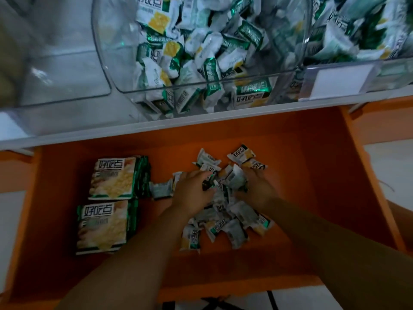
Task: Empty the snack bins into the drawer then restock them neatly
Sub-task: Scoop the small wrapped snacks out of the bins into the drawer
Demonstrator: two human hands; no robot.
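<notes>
My left hand (192,191) and right hand (257,189) cup the jumbled snack packs (225,211), mid-frame in the orange drawer (301,175), pointing every way.

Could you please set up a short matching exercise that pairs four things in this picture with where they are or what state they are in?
Column one:
1. loose snack packets
2. stacked snack packs
3. middle clear bin
4. far-left clear bin

Column two:
A. looks empty
B. on the shelf above the drawer, holding many packets
C. heaped in the orange drawer between the left hand and right hand
D. neat piles at the drawer's left side

Pairs: 1-C, 2-D, 3-B, 4-A
</notes>
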